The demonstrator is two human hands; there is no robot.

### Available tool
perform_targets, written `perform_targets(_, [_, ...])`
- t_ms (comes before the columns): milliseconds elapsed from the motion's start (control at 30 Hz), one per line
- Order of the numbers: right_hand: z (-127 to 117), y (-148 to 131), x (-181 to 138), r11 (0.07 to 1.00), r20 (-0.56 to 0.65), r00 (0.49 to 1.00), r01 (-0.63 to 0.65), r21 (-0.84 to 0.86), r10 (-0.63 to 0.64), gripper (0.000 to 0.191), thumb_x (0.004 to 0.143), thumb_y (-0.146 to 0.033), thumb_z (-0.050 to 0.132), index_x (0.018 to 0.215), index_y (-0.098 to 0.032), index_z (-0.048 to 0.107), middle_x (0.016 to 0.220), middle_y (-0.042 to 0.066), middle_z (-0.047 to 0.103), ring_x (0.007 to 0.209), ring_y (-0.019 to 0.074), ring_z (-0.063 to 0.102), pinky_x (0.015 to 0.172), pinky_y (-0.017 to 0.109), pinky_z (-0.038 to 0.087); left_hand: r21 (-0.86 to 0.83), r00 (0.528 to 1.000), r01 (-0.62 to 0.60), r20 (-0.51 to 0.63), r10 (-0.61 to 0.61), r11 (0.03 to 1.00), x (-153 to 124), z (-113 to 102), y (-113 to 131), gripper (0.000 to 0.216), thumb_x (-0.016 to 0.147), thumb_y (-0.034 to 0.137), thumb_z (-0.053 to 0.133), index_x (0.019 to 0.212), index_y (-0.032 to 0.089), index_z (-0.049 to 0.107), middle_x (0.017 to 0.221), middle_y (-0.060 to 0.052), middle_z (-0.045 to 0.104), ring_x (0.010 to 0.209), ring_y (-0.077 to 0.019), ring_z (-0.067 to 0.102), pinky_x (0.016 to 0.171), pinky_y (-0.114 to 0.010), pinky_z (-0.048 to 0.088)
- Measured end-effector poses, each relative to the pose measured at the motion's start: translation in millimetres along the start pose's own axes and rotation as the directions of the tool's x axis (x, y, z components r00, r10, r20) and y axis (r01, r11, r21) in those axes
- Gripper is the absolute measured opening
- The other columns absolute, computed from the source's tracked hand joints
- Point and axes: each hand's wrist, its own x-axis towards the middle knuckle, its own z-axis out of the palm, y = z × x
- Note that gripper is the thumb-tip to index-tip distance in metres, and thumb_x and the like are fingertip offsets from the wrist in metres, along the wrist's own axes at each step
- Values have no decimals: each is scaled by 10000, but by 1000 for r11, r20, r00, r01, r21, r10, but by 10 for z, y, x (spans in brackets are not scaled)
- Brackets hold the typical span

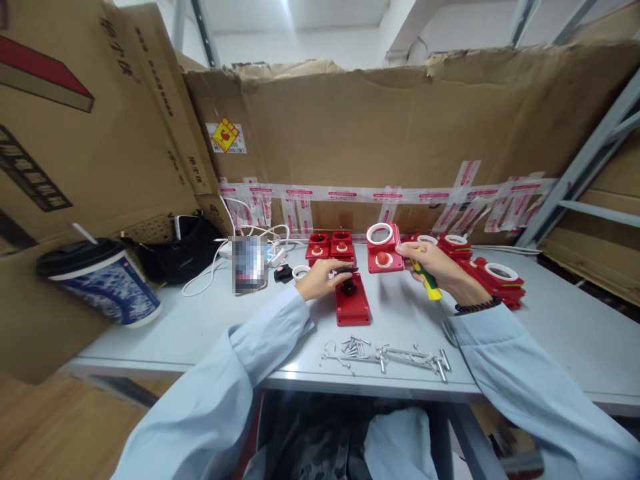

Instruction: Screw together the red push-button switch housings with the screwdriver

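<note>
Right hand (429,265): fingers closed on a red rectangular panel with white ring and red button (374,252), raised above the grey table (280,333), and on a green-and-yellow-handled screwdriver (427,279). Left hand (321,279): partly curled at a black fitting (349,288) atop a red rectangular box (353,309); grip cannot be determined.

Red cover (386,249): raised | red box (353,310): black part (348,287) atop | screwdriver (428,281): green-yellow, tilted

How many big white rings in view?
5: one ring left of the left hand, one on the red box in the right hand, three on red boxes at right (). More may be hidden behind the hands.
</note>
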Motion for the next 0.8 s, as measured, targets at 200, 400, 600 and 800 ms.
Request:
perform_targets(200, [-10, 15, 9, 999, -9, 1000, 11, -33, -11, 363, 686, -476, 731, 661, -171, 535, 526, -47, 446, 410, 44, 372, 288, 150, 311, 183, 973, 38, -231, 5, 982, -127, -552, -177, 289, 874, 334, 564, 1115, 198, 648, 1057, -73, 700, 925, -199, 643, 834, -328, 496])
perform_targets(400, [65, -1, -12, 999, -11, 1000, 0, -40, -1, 381, 656, -494, 745, 665, -162, 559, 522, -43, 447, 417, 48, 391, 287, 150, 321, 649, 921, 359, -129, -368, 671, -331, -882, -630, 295, 910, 274, 459, 1152, 199, 610, 1038, -95, 636, 966, -223, 610, 868, -331, 453])
perform_targets(600, [81, 6, -8, 998, -16, 1000, -1, -56, 0, 386, 652, -508, 741, 659, -171, 552, 521, -44, 460, 410, 48, 387, 282, 153, 326, 716, 878, 360, -45, -476, 598, -396, -727, -701, 247, 905, 300, 459, 1039, 169, 619, 1050, -144, 594, 1035, -309, 567, 909, -491, 406])
perform_targets(800, [106, -39, -44, 998, -8, 1000, -11, -67, 10, 402, 641, -507, 749, 647, -171, 529, 488, -54, 459, 370, 36, 370, 279, 153, 312, 721, 876, 357, -39, -480, 594, -376, -740, -585, 362, 951, 380, 352, 1161, 144, 529, 1155, -168, 518, 1136, -312, 494, 940, -531, 371])
